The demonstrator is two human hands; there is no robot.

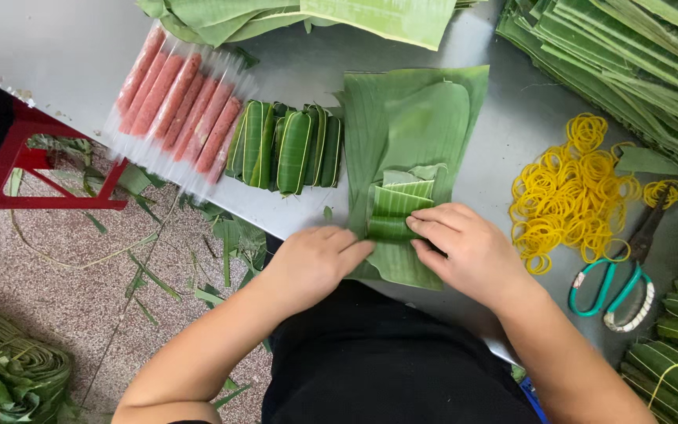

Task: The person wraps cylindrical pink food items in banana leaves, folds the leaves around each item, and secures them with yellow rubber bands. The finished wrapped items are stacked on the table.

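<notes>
While folded, leaf roll point(392, 228) between both hands.

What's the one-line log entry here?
left hand: on leaf roll | right hand: pinching roll | under: banana leaf sheet | right: yellow rubber bands

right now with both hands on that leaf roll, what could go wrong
1. The small leaf roll is pinned only by the left hand and right hand; easing off might let it spring open.
2. It sits near the table edge, so it could slip off.
3. The scissors lie close by the right forearm; a nudge is possible.
</notes>
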